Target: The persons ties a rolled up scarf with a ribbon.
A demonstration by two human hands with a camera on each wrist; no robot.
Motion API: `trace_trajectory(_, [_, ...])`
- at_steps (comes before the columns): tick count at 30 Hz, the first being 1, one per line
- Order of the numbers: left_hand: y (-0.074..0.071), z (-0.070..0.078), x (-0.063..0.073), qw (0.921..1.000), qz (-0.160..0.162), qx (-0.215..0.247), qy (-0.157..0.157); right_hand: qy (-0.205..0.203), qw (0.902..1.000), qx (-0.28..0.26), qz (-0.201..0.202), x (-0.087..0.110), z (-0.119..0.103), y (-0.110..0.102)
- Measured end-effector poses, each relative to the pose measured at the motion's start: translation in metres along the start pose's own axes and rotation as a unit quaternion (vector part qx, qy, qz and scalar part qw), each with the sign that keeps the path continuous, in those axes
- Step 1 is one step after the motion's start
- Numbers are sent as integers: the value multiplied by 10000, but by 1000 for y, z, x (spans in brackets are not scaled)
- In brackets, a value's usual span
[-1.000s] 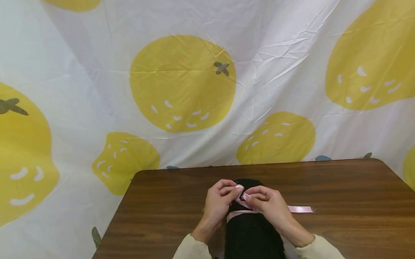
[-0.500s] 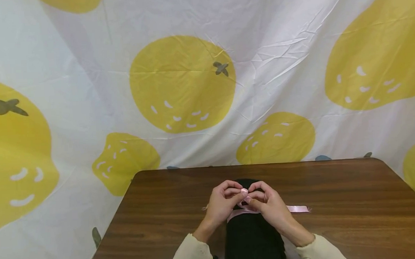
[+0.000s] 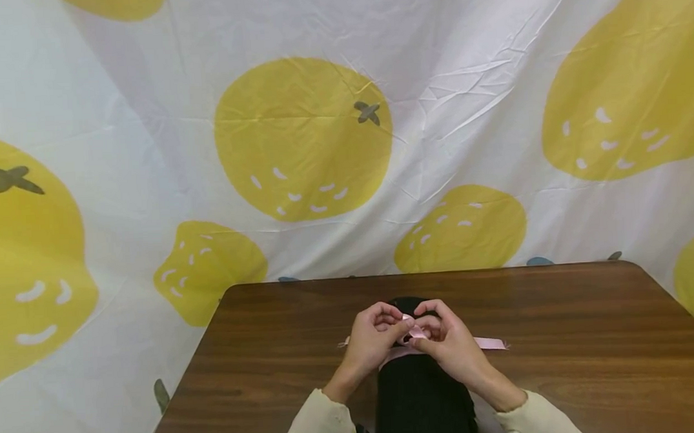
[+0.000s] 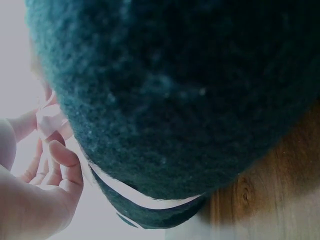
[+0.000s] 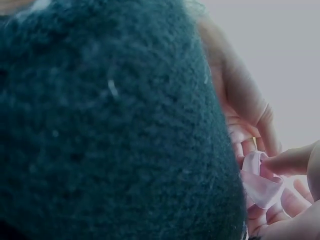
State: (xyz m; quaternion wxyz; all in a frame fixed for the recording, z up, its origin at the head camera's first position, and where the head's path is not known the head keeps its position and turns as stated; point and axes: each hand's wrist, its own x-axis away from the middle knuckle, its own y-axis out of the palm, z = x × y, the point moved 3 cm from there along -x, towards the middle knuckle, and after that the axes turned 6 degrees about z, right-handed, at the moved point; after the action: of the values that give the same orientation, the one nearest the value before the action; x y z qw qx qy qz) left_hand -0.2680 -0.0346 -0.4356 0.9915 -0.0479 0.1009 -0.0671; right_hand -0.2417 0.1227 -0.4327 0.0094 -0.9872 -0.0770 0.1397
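Ribbon (image 5: 264, 191) lies between your left hand (image 3: 371, 335) and right hand (image 3: 454, 341), both pinching it, crosswise over the long roll (image 3: 425, 400).

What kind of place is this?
Looks like a makeshift indoor craft or filming spot, though the wider room isn't visible. A fruit-print cloth hangs as a backdrop behind a wooden table, where pink ribbon lies across a dark fuzzy bundle.
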Motion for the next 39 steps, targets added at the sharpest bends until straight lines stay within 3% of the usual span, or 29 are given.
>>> trace_trajectory(6, [-1, 2, 2, 9995, 72, -310, 73, -299, 9970, 698, 145, -1, 2, 0])
trace_trajectory(13, [0, 3, 3, 9992, -53, -368, 138, -524, 9914, 1115, 432, 2, -2, 1])
trace_trajectory(24, [1, 2, 3, 9986, -298, -433, 91, -905, 9686, 2061, 1055, 3, -3, 1])
trace_trajectory(31, [1, 3, 3, 9987, -406, -301, -33, -1295, 9568, 2376, 1066, 4, -2, 1])
trace_trajectory(39, [-2, 1, 2, 9972, -552, -504, -89, -1223, 9521, 2538, 1193, 4, -1, 0])
